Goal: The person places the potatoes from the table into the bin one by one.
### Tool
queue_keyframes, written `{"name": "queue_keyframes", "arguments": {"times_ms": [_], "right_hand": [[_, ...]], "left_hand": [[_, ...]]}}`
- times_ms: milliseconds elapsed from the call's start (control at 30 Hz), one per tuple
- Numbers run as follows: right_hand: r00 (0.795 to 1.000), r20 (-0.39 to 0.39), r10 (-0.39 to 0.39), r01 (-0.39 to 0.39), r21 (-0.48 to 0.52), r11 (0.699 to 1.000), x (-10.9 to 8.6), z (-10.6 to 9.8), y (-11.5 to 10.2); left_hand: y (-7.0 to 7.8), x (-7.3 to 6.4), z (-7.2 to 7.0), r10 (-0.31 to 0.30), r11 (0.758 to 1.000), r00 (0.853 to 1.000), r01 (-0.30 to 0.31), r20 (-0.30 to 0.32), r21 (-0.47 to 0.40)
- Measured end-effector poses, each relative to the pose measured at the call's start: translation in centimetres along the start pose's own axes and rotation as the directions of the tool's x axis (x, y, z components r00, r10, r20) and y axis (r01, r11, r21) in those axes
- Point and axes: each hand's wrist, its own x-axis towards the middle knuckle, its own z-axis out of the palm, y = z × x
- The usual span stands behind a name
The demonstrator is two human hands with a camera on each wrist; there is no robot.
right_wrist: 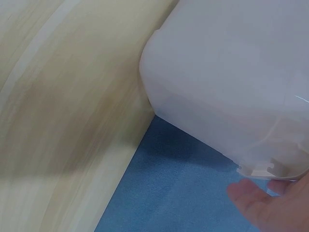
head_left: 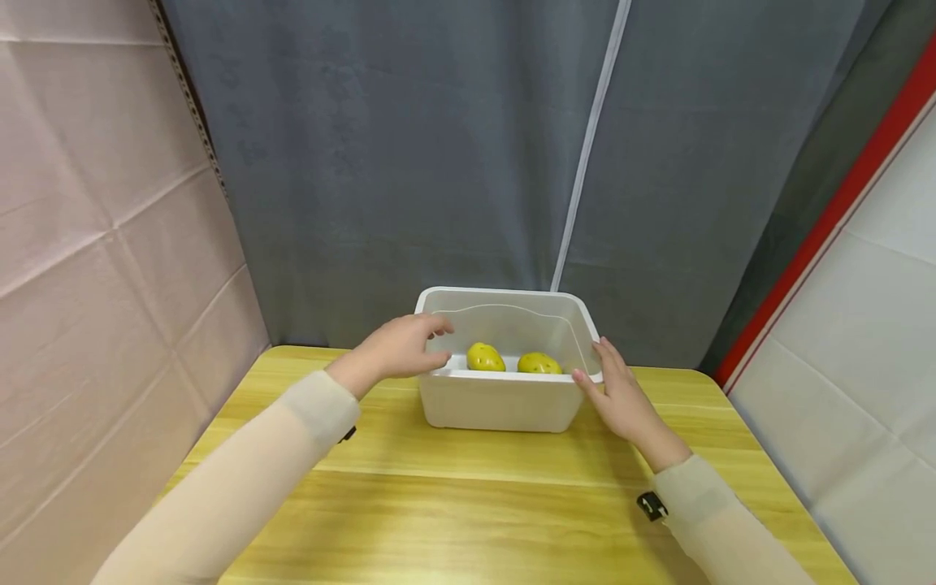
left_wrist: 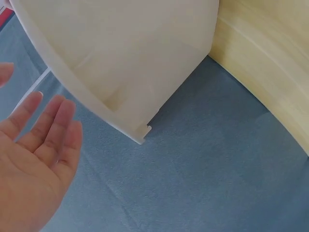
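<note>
A white plastic bin (head_left: 497, 404) stands at the far side of the table with two yellow, rounded fruits inside, a left one (head_left: 485, 357) and a right one (head_left: 539, 363). My left hand (head_left: 402, 345) hovers by the bin's left rim, fingers relaxed and spread from the thumb. In the left wrist view that hand (left_wrist: 38, 159) shows its palm beside the bin's rim (left_wrist: 91, 101), with nothing in it. At the front right corner is my right hand (head_left: 617, 394), thumb at the front rim and fingers along the right side. Its fingertips (right_wrist: 244, 191) sit right at the rim in the right wrist view.
The wood-grain table (head_left: 453, 512) stretches toward me from the bin. Close behind it hangs a grey curtain (head_left: 395, 162) with a pale strip (head_left: 591, 146). Pale cloth walls rise on the left (head_left: 110, 244) and right (head_left: 855, 341), the right one edged in red.
</note>
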Motion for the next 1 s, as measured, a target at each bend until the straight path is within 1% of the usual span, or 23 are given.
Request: {"name": "queue_keyframes", "arguments": {"times_ms": [167, 400, 533, 767, 1000], "right_hand": [[1.0, 0.003, 0.003, -0.003, 0.002, 1.0, -0.1, 0.0, -0.1], [1.0, -0.01, -0.005, 0.005, 0.004, 1.0, 0.1, 0.2, -0.1], [1.0, -0.014, -0.008, 0.008, 0.008, 1.0, 0.1, 0.3, -0.1], [1.0, -0.009, -0.003, 0.003, 0.009, 1.0, 0.1, 0.3, -0.1], [1.0, 0.003, 0.005, -0.005, 0.003, 1.0, 0.1, 0.3, -0.1]], "left_hand": [[-0.2, -0.8, 0.4, -0.004, 1.0, 0.999, 0.004, -0.033, -0.013], [-0.5, -1.7, 0.8, -0.033, 0.999, 0.995, 0.029, -0.09, -0.041], [-0.4, -2.2, 1.1, -0.051, 0.997, 0.992, 0.044, -0.112, -0.064], [-0.4, -3.0, 1.8, -0.065, 0.995, 0.985, 0.051, -0.161, -0.091], [-0.4, -3.7, 2.3, -0.109, 0.988, 0.973, 0.082, -0.205, -0.133]]}}
